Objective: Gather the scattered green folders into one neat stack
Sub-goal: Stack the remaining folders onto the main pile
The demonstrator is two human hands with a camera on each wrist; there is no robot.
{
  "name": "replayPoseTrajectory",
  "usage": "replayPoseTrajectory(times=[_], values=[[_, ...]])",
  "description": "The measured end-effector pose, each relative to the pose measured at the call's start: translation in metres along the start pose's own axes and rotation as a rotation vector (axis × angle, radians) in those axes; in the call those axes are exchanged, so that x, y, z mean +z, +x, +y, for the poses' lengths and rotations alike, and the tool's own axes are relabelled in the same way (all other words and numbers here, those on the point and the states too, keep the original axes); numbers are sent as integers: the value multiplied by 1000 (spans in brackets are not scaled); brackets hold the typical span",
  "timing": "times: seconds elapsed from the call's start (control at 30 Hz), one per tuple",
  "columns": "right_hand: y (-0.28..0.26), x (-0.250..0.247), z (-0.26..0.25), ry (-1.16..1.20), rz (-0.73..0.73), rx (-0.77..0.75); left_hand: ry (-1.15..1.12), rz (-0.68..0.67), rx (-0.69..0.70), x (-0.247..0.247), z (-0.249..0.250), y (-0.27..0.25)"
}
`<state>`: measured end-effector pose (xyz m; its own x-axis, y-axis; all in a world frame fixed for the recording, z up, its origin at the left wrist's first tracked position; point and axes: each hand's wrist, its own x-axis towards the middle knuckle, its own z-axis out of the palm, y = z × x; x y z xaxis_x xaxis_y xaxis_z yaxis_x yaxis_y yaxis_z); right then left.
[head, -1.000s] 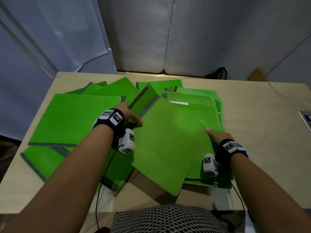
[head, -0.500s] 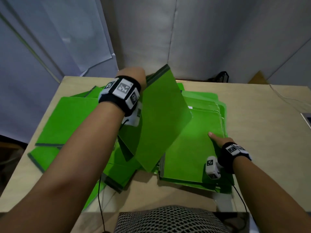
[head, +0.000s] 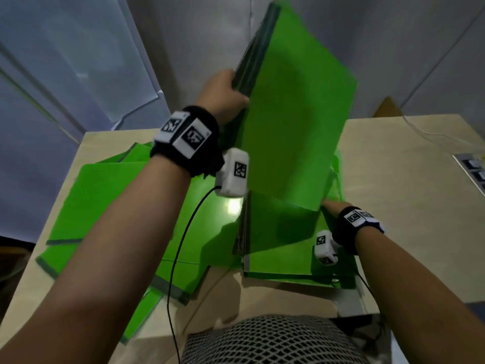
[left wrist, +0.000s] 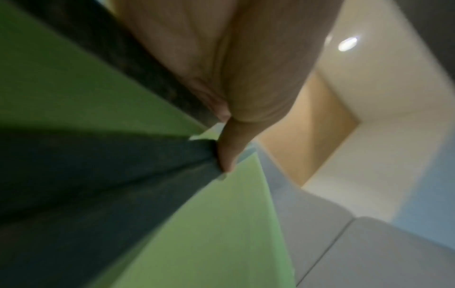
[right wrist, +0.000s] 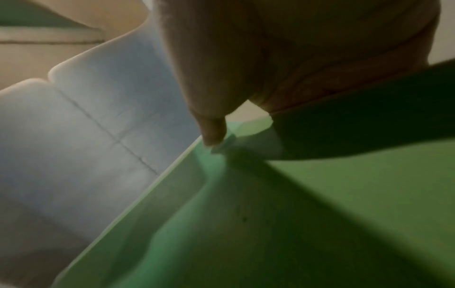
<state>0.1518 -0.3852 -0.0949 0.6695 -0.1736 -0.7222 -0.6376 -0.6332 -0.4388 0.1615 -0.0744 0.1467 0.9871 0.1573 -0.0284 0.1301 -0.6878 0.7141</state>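
Observation:
My left hand grips a green folder by its dark spine and holds it nearly upright, high above the table. In the left wrist view the thumb pinches that spine edge. Below it, at the right, lies a stack of green folders. My right hand rests on the stack's right side, mostly hidden behind the raised folder; in the right wrist view a fingertip touches the stack's green top. More green folders lie scattered at the left.
The pale wooden table is bare to the right of the stack. A grey device sits at its right edge. Padded grey walls stand behind. A thin black cable hangs from my left wrist camera.
My left hand has lifted the green folder from the pile up to a steep tilt above the table. The right hand has stayed on the stack.

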Motion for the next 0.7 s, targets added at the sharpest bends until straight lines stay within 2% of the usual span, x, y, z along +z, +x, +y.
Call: replayPoseTrajectory(times=[0.07,0.1,0.13,0.17,0.23,0.27,0.33,0.4,0.43,0.53,0.6,0.67,0.7], values=[[112,-13,52,136,47,-19,-192,-33,-83,30,-34,-4],[136,-16,68,196,49,-27,-271,-56,-138,46,-52,-10],[131,-17,72,273,45,3,-317,-97,-194,64,-71,-16],[89,-12,57,341,-21,36,-304,-148,-258,80,-88,-24],[-29,-12,2,407,-11,174,-136,-220,-376,112,-122,-43],[-36,-11,1,441,-14,200,-25,-231,-430,125,-136,-51],[-15,-12,13,512,-150,201,93,-235,-511,144,-151,-66],[27,-8,31,506,-162,180,122,-211,-510,160,-156,-73],[30,-8,31,505,-175,147,134,-209,-494,169,-157,-73],[-42,-2,-14,376,-107,85,171,-245,-433,186,-151,-73],[-45,-1,-15,205,-58,66,182,-277,-422,185,-152,-73],[-37,3,-9,149,-12,88,148,-293,-417,173,-160,-73],[-31,5,-6,139,0,95,108,-256,-429,163,-167,-73]])
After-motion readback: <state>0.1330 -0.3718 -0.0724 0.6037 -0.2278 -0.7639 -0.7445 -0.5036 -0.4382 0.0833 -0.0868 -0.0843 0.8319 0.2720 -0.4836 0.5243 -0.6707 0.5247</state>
